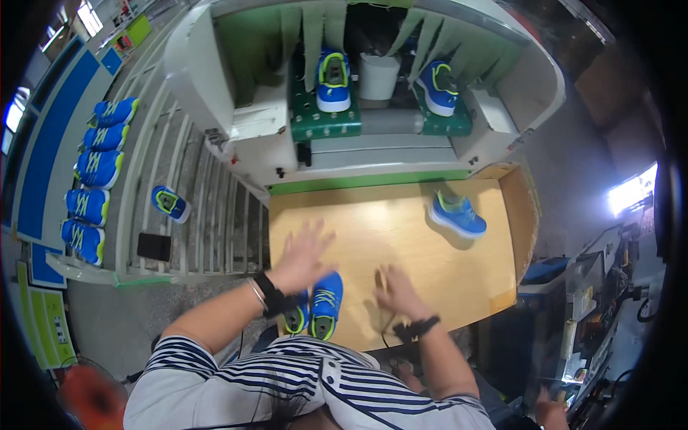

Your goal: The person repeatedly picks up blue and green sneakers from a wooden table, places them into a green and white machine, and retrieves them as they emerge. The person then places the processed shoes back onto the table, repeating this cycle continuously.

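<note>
Striped shirt cloth [287, 380] sits closest to my head camera, across the lower edge of the view. Just beyond it, at the near left corner of a pale wooden board [358, 229], I see two blue shoes with yellow-green trim side by side: the right-hand shoe [327, 295] has its toe pointing away from the body, and the left-hand shoe [296, 317] is partly hidden by the wrist. Over their toe end I make out the left hand [302, 259], fingers spread and gripping nothing; whether it touches the shoes I cannot tell. To their right is the right hand [398, 292], over the board and blurred, so I cannot tell whether its fingers grasp anything. Both wrists wear black bands. Farther right on the board, well apart from both hands, I see a single blue shoe [459, 216]. Past the far edge stands a white machine [201, 68], with one shoe [333, 82] on its left green belt and another [438, 89] on the right one. To my left, five blue shoes [99, 170] line a slatted metal rack [140, 154].
</note>
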Action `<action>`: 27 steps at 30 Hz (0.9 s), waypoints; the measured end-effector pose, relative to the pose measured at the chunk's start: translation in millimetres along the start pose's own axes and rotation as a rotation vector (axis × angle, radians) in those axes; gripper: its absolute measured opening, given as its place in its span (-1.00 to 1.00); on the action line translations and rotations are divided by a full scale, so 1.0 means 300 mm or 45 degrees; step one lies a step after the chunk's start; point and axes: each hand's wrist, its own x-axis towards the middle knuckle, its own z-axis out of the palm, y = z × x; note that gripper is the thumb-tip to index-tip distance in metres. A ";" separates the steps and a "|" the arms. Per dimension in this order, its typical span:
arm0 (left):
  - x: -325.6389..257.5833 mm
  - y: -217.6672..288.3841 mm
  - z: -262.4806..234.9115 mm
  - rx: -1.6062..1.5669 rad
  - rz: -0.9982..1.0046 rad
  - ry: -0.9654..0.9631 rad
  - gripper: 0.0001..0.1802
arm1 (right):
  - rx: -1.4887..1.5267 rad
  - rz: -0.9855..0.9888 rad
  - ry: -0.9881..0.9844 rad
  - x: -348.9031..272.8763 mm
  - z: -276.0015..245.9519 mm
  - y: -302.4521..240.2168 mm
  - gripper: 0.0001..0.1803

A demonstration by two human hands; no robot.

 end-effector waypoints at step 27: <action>-0.213 0.020 0.244 0.148 0.027 0.107 -0.36 | -0.572 0.668 0.740 0.123 -0.313 0.058 -0.36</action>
